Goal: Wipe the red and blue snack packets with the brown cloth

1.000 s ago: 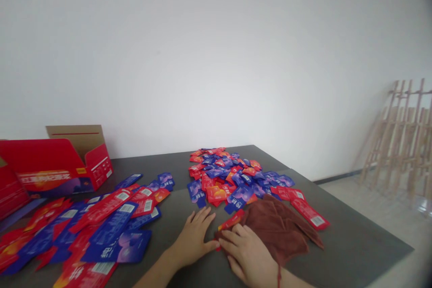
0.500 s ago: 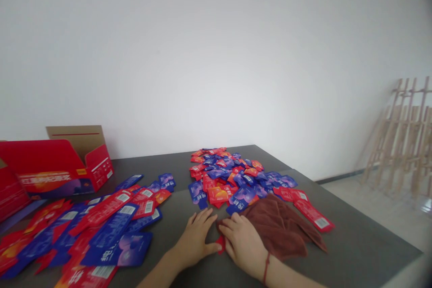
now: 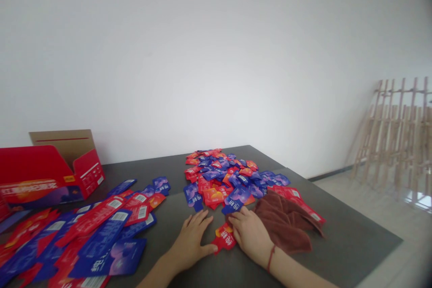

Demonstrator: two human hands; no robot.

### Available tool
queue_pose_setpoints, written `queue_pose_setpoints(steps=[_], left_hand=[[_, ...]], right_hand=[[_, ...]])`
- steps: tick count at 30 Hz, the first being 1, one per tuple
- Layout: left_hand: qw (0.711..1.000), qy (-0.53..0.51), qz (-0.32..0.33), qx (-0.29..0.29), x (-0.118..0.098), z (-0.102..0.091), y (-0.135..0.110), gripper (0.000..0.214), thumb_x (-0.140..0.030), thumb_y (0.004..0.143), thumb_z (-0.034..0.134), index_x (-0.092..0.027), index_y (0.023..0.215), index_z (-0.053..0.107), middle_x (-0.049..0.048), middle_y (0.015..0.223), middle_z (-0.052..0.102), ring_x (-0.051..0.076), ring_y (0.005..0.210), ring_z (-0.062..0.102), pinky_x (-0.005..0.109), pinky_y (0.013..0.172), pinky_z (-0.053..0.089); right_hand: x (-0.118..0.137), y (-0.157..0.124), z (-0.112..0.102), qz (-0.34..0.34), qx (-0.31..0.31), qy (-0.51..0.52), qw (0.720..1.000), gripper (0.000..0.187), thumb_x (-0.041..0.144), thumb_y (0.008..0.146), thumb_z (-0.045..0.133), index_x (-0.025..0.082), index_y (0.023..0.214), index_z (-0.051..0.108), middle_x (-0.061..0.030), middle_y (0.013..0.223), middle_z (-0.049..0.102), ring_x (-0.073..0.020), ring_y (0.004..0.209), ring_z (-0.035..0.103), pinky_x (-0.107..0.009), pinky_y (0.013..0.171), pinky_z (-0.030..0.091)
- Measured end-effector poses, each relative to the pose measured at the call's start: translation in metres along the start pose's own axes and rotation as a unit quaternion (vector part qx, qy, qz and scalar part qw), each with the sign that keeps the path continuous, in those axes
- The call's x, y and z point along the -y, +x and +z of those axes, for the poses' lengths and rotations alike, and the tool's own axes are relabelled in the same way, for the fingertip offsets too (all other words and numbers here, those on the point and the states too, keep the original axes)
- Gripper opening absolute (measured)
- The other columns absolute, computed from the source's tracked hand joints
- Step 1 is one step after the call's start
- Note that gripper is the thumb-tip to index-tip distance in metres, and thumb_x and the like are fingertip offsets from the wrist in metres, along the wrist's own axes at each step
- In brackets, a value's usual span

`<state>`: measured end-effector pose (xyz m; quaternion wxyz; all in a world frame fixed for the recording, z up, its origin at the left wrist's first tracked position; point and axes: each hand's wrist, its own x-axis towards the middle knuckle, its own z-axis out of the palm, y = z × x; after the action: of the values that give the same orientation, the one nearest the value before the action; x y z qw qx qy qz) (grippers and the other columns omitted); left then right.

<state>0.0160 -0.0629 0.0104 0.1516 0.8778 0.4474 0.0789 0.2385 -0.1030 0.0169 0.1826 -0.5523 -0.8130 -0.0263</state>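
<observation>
My left hand (image 3: 193,240) lies flat on the dark table (image 3: 351,238), fingers spread, its thumb touching a small red packet (image 3: 225,237). My right hand (image 3: 249,234) rests on the other side of that packet, fingers curled down over its right edge. A brown cloth (image 3: 286,222) lies crumpled just right of my right hand. Behind both hands sits a heap of small red and blue packets (image 3: 222,175).
Several long red and blue flat packs (image 3: 94,229) are spread over the left of the table. An open red carton (image 3: 50,175) stands at the far left by the white wall. Wooden easels (image 3: 394,130) lean at the right, beyond the table's edge.
My right hand has slid left off the brown cloth, and the small red packet now lies exposed flat between my two hands. The view has shifted slightly.
</observation>
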Motion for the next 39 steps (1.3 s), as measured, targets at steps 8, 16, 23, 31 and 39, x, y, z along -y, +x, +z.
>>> queue_pose_setpoints(steps=[8, 16, 23, 31, 39], left_hand=[[1.0, 0.014, 0.004, -0.005, 0.003, 0.001, 0.003, 0.07, -0.052, 0.078, 0.066, -0.025, 0.138, 0.044, 0.0085, 0.152, 0.03, 0.028, 0.14, 0.024, 0.049, 0.113, 0.016], [1.0, -0.008, -0.006, 0.012, -0.005, -0.006, 0.002, 0.075, -0.057, 0.076, 0.066, -0.024, 0.14, 0.043, 0.009, 0.153, 0.028, 0.029, 0.141, 0.022, 0.05, 0.113, 0.014], [1.0, -0.005, 0.004, -0.005, 0.002, 0.0, 0.003, 0.071, -0.054, 0.077, 0.066, -0.025, 0.138, 0.044, 0.0078, 0.152, 0.03, 0.028, 0.14, 0.023, 0.049, 0.113, 0.015], [1.0, -0.009, -0.003, 0.009, -0.002, -0.004, 0.003, 0.074, -0.056, 0.077, 0.065, -0.024, 0.14, 0.043, 0.009, 0.153, 0.029, 0.029, 0.141, 0.021, 0.049, 0.113, 0.014], [1.0, -0.007, 0.01, -0.001, 0.003, 0.0, 0.003, 0.075, -0.057, 0.075, 0.067, -0.027, 0.139, 0.044, 0.0082, 0.153, 0.029, 0.029, 0.14, 0.022, 0.05, 0.113, 0.016]], right_hand=[[0.032, -0.021, 0.009, -0.122, 0.015, 0.035, 0.992, 0.028, 0.024, 0.091, 0.048, 0.025, 0.117, 0.059, -0.0012, 0.116, 0.063, -0.0215, 0.102, 0.048, -0.035, 0.088, 0.038], [-0.018, -0.031, 0.007, 0.009, -0.046, -0.091, 0.995, 0.032, 0.014, 0.092, 0.046, 0.019, 0.12, 0.06, -0.0082, 0.118, 0.06, -0.0236, 0.1, 0.052, -0.038, 0.086, 0.041], [0.021, -0.037, 0.016, -0.14, -0.024, -0.074, 0.987, 0.03, 0.022, 0.091, 0.052, 0.02, 0.121, 0.058, -0.005, 0.114, 0.061, -0.0204, 0.098, 0.052, -0.033, 0.085, 0.042], [0.003, -0.036, -0.007, -0.053, 0.015, -0.001, 0.998, 0.025, 0.016, 0.09, 0.048, 0.025, 0.104, 0.066, -0.003, 0.101, 0.059, -0.0181, 0.094, 0.052, -0.03, 0.082, 0.041], [0.028, -0.018, 0.012, -0.115, 0.03, -0.02, 0.993, 0.025, 0.023, 0.086, 0.055, 0.027, 0.109, 0.065, -0.0038, 0.104, 0.057, -0.0213, 0.097, 0.051, -0.033, 0.081, 0.042]])
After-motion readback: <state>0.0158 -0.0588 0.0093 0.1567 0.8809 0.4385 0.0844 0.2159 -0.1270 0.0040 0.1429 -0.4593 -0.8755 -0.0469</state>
